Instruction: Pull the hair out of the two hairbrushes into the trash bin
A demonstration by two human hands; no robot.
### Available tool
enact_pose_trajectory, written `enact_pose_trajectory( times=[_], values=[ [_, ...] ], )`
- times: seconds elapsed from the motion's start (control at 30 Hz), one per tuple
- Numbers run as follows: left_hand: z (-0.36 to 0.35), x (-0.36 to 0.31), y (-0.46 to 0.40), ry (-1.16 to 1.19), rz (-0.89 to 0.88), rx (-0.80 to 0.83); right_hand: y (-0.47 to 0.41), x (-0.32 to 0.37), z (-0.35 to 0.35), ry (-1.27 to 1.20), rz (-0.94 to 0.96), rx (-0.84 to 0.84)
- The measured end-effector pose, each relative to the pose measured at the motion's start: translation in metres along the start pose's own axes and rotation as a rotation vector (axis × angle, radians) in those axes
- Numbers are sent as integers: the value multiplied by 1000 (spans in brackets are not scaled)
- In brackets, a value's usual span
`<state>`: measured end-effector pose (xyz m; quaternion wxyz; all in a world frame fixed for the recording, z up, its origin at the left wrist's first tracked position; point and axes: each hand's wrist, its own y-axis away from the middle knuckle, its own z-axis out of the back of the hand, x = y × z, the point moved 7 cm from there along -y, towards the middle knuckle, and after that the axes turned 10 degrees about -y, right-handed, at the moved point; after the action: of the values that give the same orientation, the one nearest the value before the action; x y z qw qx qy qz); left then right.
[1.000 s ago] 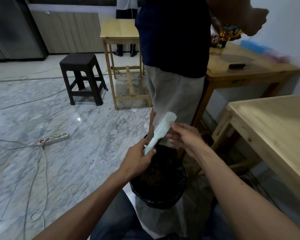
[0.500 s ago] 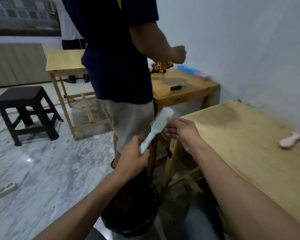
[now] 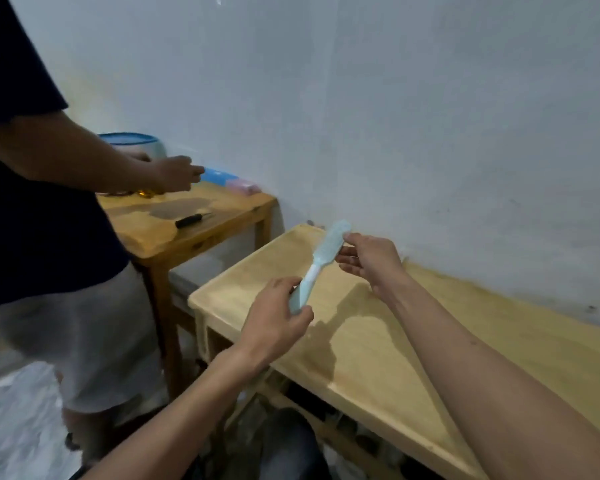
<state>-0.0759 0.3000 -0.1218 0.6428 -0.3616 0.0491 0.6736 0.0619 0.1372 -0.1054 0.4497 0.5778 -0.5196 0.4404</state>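
Observation:
A light blue hairbrush (image 3: 321,261) is held above the near wooden table (image 3: 395,341), its head pointing up and away from me. My left hand (image 3: 274,320) grips its handle at the lower end. My right hand (image 3: 368,258) touches the brush head with thumb and fingertips at the tip. Neither the trash bin nor the second hairbrush is in view. Whether hair remains in the bristles cannot be seen.
Another person (image 3: 49,237) in a dark shirt and grey shorts stands close on the left, with a hand over a second wooden table (image 3: 187,223). On that table lie a black tool (image 3: 191,220), a blue box (image 3: 219,175) and a pink box (image 3: 241,186). A white wall stands behind.
The view has swung right and up, so the trash bin has left the frame. Both hands have carried the brush from above the bin to above the near table.

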Motion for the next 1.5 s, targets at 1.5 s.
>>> enact_pose_trajectory(
  times=[1.5],
  values=[
    [-221, -139, -102, -181, -351, 314, -142, -25, 246, 382, -149, -511]
  ],
)
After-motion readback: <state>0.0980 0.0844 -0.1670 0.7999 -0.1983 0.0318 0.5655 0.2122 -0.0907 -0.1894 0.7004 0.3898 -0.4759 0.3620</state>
